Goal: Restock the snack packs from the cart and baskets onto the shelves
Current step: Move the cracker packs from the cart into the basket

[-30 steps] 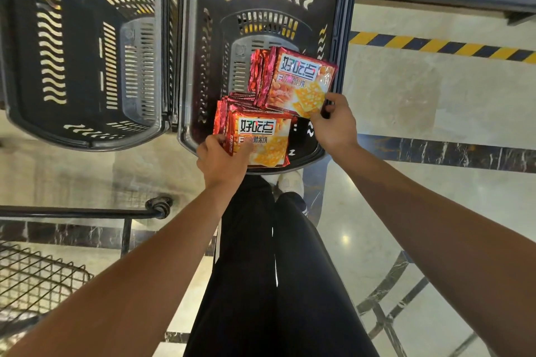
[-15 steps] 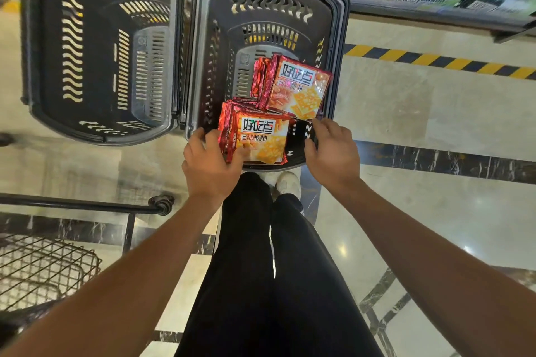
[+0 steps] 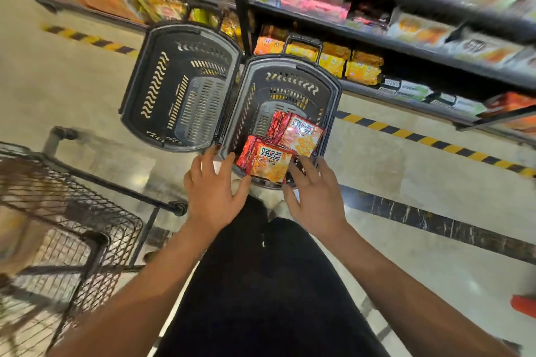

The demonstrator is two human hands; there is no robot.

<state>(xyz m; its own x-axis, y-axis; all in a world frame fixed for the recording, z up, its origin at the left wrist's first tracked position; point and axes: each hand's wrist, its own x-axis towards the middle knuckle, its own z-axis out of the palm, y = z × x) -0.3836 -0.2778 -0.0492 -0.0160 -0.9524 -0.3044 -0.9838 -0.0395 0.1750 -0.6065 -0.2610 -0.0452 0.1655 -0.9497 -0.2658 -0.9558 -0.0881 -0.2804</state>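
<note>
Blurring from camera motion smears the shelves [image 3: 377, 35] and their stock; labels there cannot be read.

- Hidden or cut off: wire cart [image 3: 58, 226] at lower left runs out of frame and is streaked with blur; its contents cannot be made out. An orange-red object [image 3: 523, 304] at the right edge is cut off and unidentifiable. The near rim of the right basket [image 3: 333, 113] is covered by both hands and the front pack.
- Baskets: 2 dark plastic baskets stand side by side on the floor below the shelves. The left basket [image 3: 179, 95] shows only its slotted bottom.
- Snack packs: 2 bundles of red cracker packs lie in the right basket, the front bundle [image 3: 266, 161] at the near end, the rear bundle [image 3: 298, 135] just behind it and touching.
- Left hand [image 3: 213, 197]: grip apart, fingers spread, holding nothing, just beside the front bundle; thumb near its left edge, contact cannot be told.
- Right hand [image 3: 314, 197]: grip apart, fingers spread, holding nothing, fingertips at the front bundle's right corner.
- Yellow snack packs [image 3: 362, 69] fill the lowest shelf behind the baskets.
- Black trousers [image 3: 266, 284] fill the lower centre.
</note>
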